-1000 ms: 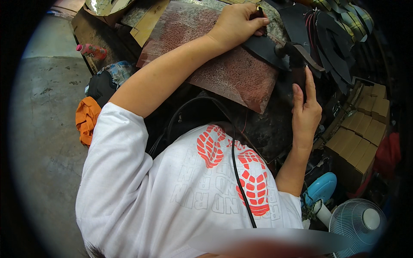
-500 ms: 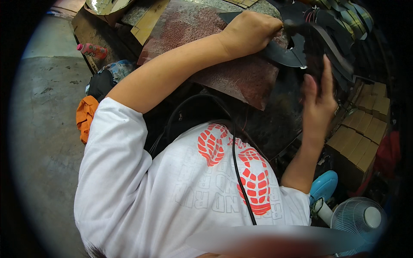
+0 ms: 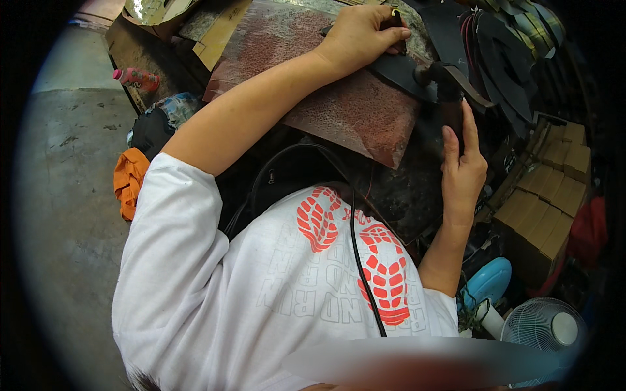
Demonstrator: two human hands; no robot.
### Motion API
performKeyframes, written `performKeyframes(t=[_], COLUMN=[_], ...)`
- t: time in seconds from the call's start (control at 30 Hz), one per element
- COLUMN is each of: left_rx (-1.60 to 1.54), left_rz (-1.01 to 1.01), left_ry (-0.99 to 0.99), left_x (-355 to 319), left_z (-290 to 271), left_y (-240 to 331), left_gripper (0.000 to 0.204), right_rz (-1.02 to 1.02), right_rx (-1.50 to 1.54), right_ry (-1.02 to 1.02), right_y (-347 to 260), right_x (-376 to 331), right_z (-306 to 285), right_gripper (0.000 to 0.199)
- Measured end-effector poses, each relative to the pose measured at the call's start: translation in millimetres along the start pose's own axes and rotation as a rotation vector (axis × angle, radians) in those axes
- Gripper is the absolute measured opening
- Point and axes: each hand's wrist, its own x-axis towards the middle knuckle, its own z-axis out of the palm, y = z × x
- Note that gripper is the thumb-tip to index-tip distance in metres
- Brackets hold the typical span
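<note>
Black sheet, 1 curved piece [image 3: 394, 70], lies on 1 reddish board [image 3: 352, 124], 1 hammer [image 3: 450, 79] at its right end. Compared with the previous frame, sheet, hammer and 2 hands sit farther left. The left hand [image 3: 358, 38], forearm across the board, pinches 1 short dark rod [image 3: 396, 23]; the right hand [image 3: 464, 173], raised, grips the hammer's handle, 1 finger extended.
</note>
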Motion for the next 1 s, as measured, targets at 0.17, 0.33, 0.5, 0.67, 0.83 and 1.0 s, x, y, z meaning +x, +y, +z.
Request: performKeyframes(t=[0.17, 0.33, 0.5, 0.67, 0.83, 1.0], left_rx=[0.189, 0.439, 0.522, 0.413, -0.282, -0.024], left_rz=[0.231, 0.614, 0.74, 0.582, -0.06, 0.022], left_ry=[-0.034, 0.102, 0.066, 0.173, 0.033, -0.007], left_x=[0.1, 3.3, -0.7, -0.4, 4.8, 0.5], left_z=[-2.8, 14.7, 22.3, 17.4, 7.0, 4.7], left_y=[0.0, -3.9, -6.1, -7.9, -7.1, -0.8], left_gripper=[0.018, 0.014, 0.009, 0.008, 0.019, 0.019], right_rz=[-0.216, -0.446, -0.348, -0.11, -0.031, -0.107], right_rx=[0.082, 0.506, 0.3, 0.048, -0.041, -0.016], right_ry=[0.115, 0.424, 0.079, 0.095, 0.034, 0.03], right_y=[-23.7, -86.4, -28.4, -1.7, -30.0, 9.2], right_x=[6.5, 13.5, 13.8, -0.3, -1.6, -8.2], right_z=[-33.2, -105.7, -56.6, -13.4, -17.3, -0.3], right_gripper=[0.048, 0.083, 0.047, 0.049, 0.052, 0.052])
